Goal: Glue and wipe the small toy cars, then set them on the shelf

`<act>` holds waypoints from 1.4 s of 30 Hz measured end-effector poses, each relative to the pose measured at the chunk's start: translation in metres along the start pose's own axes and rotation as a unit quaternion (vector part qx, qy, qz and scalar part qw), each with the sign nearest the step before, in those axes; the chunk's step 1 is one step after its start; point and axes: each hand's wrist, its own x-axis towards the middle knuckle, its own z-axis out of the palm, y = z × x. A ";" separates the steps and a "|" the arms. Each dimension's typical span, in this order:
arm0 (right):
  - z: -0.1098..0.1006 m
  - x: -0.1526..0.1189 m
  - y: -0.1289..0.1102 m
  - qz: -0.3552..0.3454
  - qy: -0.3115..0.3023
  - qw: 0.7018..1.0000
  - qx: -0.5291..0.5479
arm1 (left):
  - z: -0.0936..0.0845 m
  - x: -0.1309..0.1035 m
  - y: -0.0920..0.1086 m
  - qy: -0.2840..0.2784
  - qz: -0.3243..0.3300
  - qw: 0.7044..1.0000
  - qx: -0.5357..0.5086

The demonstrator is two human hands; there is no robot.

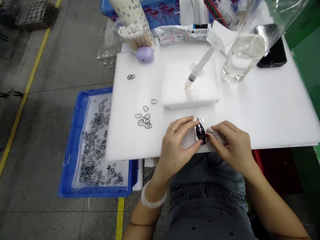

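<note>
**Both hands on a small dark part at the board's near edge**

I see my left hand (175, 143) and right hand (228, 143) meeting over a small dark part (200, 131) that sits on the white board (262, 113), close to its near edge. My left fingers are pinched on the part from the left side. My right fingers are closed on a thin white piece (215, 134) that touches the part's right side; I cannot tell what that piece is.

Left of the hands, a small heap of black rings (144, 121) lies on the board. Behind the part sits a foam block (175, 86) with a syringe (198, 71) resting on it, tip down. A blue tray (72, 146) holding many more rings stands off the board's left edge. A clear bottle (243, 53) stands at the far right.
</note>
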 end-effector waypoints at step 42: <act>0.000 -0.007 0.005 -0.153 0.142 0.962 -0.174 | 0.004 0.014 -0.015 -0.045 0.063 0.997 -0.002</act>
